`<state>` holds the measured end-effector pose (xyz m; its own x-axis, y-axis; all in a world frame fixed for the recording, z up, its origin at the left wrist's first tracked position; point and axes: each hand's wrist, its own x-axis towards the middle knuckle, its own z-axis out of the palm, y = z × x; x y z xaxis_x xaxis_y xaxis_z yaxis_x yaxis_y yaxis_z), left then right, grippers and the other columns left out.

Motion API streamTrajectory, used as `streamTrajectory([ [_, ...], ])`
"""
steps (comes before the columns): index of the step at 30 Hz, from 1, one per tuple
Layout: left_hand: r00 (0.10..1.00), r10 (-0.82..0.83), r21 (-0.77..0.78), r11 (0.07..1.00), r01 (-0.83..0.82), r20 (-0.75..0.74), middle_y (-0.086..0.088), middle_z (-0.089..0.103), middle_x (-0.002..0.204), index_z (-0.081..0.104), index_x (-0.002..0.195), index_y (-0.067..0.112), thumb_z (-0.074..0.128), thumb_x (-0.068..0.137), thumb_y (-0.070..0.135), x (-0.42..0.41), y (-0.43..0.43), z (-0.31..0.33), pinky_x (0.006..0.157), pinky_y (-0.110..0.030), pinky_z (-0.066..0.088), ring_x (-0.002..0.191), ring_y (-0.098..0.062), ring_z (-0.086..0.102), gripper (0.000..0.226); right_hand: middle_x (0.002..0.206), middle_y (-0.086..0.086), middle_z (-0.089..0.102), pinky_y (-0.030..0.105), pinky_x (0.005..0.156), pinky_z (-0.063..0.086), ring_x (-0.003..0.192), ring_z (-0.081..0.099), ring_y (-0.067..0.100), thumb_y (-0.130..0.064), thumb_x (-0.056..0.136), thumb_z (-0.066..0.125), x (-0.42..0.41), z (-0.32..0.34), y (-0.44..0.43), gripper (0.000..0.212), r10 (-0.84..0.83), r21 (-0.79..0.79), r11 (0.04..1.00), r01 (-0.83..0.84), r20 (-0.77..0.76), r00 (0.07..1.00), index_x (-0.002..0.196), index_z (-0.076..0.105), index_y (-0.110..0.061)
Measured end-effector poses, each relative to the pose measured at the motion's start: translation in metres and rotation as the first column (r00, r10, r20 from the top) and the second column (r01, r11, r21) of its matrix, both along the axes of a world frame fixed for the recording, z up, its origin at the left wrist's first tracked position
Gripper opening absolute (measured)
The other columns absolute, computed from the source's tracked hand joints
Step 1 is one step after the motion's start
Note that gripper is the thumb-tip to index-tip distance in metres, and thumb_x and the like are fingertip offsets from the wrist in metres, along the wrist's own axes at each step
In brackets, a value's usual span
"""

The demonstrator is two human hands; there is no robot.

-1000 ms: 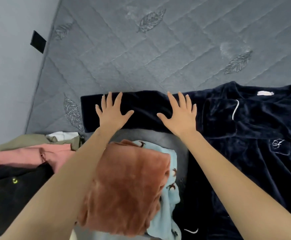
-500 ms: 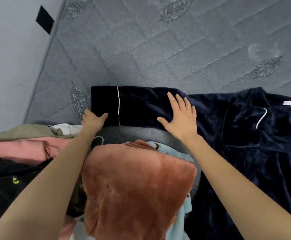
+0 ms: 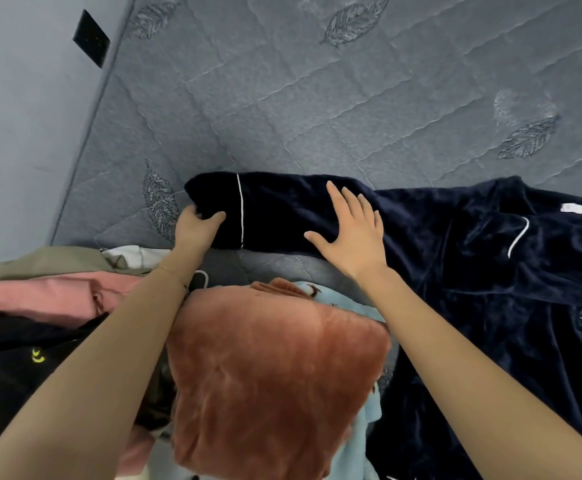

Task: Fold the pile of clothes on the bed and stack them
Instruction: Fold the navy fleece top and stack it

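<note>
A dark navy velvet top (image 3: 483,271) with white piping lies spread on the grey quilted bed (image 3: 317,109), its sleeve stretched out to the left. My left hand (image 3: 197,228) grips the cuff end of that sleeve, fingers curled round the edge. My right hand (image 3: 351,233) lies flat on the sleeve further right, fingers spread and straight. In front of me sits a folded rust-brown plush garment (image 3: 275,386) on top of a light blue one (image 3: 362,441).
A pile of unfolded clothes lies at the left: an olive piece (image 3: 40,263), a pink one (image 3: 50,299), a black one with yellow marks (image 3: 12,368). A pale wall (image 3: 23,133) with a black plate (image 3: 91,38) borders the bed's left edge.
My left hand slid left along the sleeve from lying flat to gripping the cuff, and a white piping line came into sight. My right hand stayed flat on the sleeve.
</note>
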<state>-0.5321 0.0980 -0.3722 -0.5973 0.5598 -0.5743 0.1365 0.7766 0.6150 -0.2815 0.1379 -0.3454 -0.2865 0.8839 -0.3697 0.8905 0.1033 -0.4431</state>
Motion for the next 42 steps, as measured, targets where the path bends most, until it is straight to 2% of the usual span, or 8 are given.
streamTrajectory([
  [5, 0.978, -0.162, 0.253, 0.959, 0.126, 0.13, 0.0, 0.057, 0.119, 0.045, 0.137, 0.01, 0.068, 0.089, 0.012, 0.049, 0.034, 0.046, 0.091, -0.022, 0.047, 0.108, -0.011, 0.057, 0.053, 0.161, -0.001, 0.019, 0.043, 0.12, 0.018, 0.148, 0.014, 0.021, -0.058, 0.092, 0.05, 0.0, 0.019, 0.003, 0.076, -0.248, -0.179, 0.963, 0.204, -0.276, 0.928, 0.154, 0.014, -0.032],
  [10, 0.826, -0.459, 0.338, 0.873, 0.351, 0.327, 0.002, 0.062, 0.121, 0.047, 0.137, 0.011, 0.068, 0.089, 0.011, 0.125, 0.052, 0.083, 0.092, -0.02, 0.05, 0.112, -0.009, 0.06, 0.053, 0.155, -0.001, 0.034, 0.042, 0.116, 0.03, 0.14, 0.036, 0.019, -0.06, 0.094, 0.046, 0.007, 0.046, 0.023, 0.069, -0.771, -0.689, 0.624, 0.37, -0.463, 0.438, 0.153, 0.024, -0.032],
  [18, 0.521, -0.824, 0.482, 0.558, 0.675, 0.224, 0.023, 0.053, 0.121, 0.04, 0.138, 0.022, 0.065, 0.089, 0.001, 0.265, 0.037, 0.097, 0.091, -0.002, 0.036, 0.109, 0.02, 0.05, 0.059, 0.112, -0.003, 0.066, 0.029, 0.088, 0.05, 0.105, 0.062, 0.013, -0.048, 0.085, 0.068, 0.124, 0.061, 0.029, 0.043, -0.852, -0.74, 0.523, 0.422, -0.474, 0.223, 0.118, 0.059, -0.023],
  [22, 0.523, -0.844, 0.46, 0.513, 0.725, 0.117, 0.0, 0.062, 0.1, 0.051, 0.135, 0.014, 0.064, 0.09, 0.004, 0.343, 0.026, 0.087, 0.089, -0.019, 0.048, 0.092, -0.008, 0.06, 0.049, 0.095, -0.003, 0.066, 0.024, 0.081, 0.05, 0.094, 0.062, 0.014, -0.023, 0.096, 0.059, 0.207, 0.051, 0.022, 0.007, -0.854, -0.624, 0.468, 0.625, -0.503, 0.137, 0.098, 0.062, -0.018],
  [26, 0.666, -0.69, 0.471, 0.506, 0.723, -0.282, -0.002, 0.057, 0.103, 0.062, 0.121, 0.015, 0.059, 0.093, 0.006, 0.413, 0.014, 0.072, 0.09, -0.022, 0.044, 0.096, -0.012, 0.055, 0.03, 0.094, -0.003, 0.065, 0.029, 0.089, 0.05, 0.093, 0.061, 0.014, -0.02, 0.098, 0.055, 0.303, 0.049, 0.015, 0.009, -0.841, -0.536, 0.444, 0.718, -0.525, 0.129, 0.1, 0.063, -0.018],
  [29, 0.577, -0.67, 0.273, 0.511, 0.815, -0.468, -0.01, 0.049, 0.128, 0.055, 0.135, 0.017, 0.061, 0.094, 0.019, 0.462, 0.015, 0.054, 0.108, -0.037, 0.033, 0.12, -0.024, 0.044, 0.041, 0.096, 0.012, 0.067, 0.036, 0.091, 0.051, 0.089, 0.06, 0.016, -0.019, 0.098, 0.055, 0.37, 0.049, 0.014, 0.016, -0.827, -0.473, 0.48, 0.739, -0.525, 0.201, 0.1, 0.065, -0.007],
  [34, 0.411, -0.736, 0.033, 0.468, 0.883, -0.538, -0.011, 0.023, 0.157, 0.031, 0.151, 0.029, 0.051, 0.099, 0.032, 0.536, 0.01, 0.029, 0.117, -0.055, 0.0, 0.147, -0.028, 0.014, 0.056, 0.086, 0.001, 0.062, 0.032, 0.084, 0.05, 0.083, 0.057, 0.013, -0.017, 0.097, 0.055, 0.452, 0.042, 0.028, 0.015, -0.816, -0.398, 0.502, 0.768, -0.512, 0.268, 0.096, 0.064, -0.006],
  [42, 0.338, -0.772, -0.115, 0.464, 0.878, -0.538, -0.007, 0.003, 0.163, 0.018, 0.154, 0.034, 0.046, 0.097, 0.049, 0.582, 0.012, 0.003, 0.115, -0.059, -0.007, 0.15, -0.028, -0.008, 0.065, 0.075, -0.009, 0.056, 0.018, 0.066, 0.045, 0.07, 0.052, 0.005, -0.023, 0.097, 0.056, 0.537, 0.014, 0.031, 0.012, -0.823, -0.211, 0.475, 0.854, -0.451, 0.347, 0.09, 0.059, -0.014],
])
